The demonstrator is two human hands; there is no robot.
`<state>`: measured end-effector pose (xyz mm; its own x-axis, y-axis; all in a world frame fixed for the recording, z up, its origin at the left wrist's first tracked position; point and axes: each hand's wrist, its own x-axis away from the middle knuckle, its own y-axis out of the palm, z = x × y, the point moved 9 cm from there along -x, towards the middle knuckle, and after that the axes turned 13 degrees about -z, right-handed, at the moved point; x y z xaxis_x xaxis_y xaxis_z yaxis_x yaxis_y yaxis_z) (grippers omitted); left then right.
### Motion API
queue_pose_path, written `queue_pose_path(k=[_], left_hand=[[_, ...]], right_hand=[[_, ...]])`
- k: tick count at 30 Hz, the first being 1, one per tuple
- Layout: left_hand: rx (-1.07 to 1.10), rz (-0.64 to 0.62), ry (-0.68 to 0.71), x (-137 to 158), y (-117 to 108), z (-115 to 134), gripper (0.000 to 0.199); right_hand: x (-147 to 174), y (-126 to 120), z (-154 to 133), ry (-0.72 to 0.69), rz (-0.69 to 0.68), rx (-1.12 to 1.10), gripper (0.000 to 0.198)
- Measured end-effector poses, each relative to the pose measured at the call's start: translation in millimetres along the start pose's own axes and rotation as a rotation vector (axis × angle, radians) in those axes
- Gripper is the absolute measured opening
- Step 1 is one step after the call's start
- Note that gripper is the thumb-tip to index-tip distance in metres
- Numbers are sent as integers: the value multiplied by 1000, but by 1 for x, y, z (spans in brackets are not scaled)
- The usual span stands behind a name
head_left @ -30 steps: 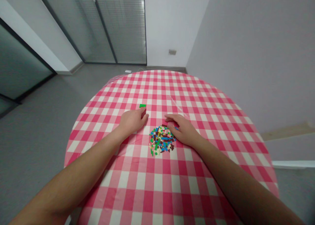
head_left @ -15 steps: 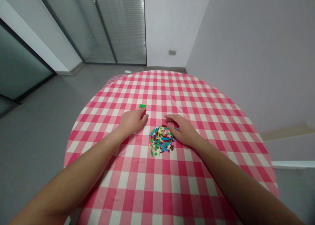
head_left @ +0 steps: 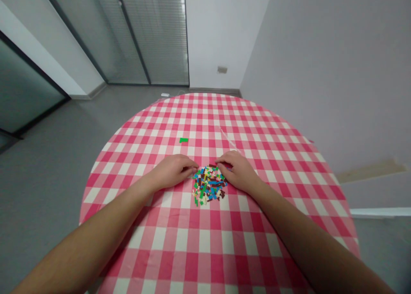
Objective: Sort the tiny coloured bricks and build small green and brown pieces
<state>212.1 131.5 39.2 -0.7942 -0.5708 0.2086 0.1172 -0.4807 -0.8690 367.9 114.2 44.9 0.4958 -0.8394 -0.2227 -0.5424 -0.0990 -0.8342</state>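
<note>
A heap of small building bricks (head_left: 208,186) in green, blue, white, brown and other colours lies on the checked tablecloth. At the heap's upper left edge is my left hand (head_left: 173,172), its thumb and index finger drawn together; anything between them is too small to make out. My right hand (head_left: 238,170) rests at the upper right edge, fingers curled and the tips close together over the outer bricks. What those tips hold, if anything, is hidden. Beyond my left hand a small flat green brick piece (head_left: 184,140) lies apart from the heap.
The round table wears a pink and white checked cloth (head_left: 205,242). Behind it stand a glass partition with blinds (head_left: 163,37) and a white wall with an outlet (head_left: 222,70). A grey wall (head_left: 314,71) runs along the right side.
My left hand has left the green piece and moved back toward me and right, to the heap. The right fingers have curled in closer to the bricks. The view has shifted slightly.
</note>
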Motion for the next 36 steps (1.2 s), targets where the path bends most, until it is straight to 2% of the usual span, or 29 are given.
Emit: queue_pose_path(k=[9,18,23,27,32,36], left_hand=[[-47,-42,70,-3,6,11,31],[-50,-9,121,-4,6,11,28],[-33,33,105,-5,5,8,26],[-20,84,70,-7,3,5,27],[4,88,69,-10,6,2,27],[7,86,66,-10,6,1,28]], right_hand=[[0,9,-13,-11,-78,143,14],[1,9,-18,-111,-69,60,7],[1,6,-19,-110,-45,-8,2],[3,-5,-11,-17,56,-28,9],[9,-21,19,201,232,0,15],[10,-21,36,322,228,-4,15]])
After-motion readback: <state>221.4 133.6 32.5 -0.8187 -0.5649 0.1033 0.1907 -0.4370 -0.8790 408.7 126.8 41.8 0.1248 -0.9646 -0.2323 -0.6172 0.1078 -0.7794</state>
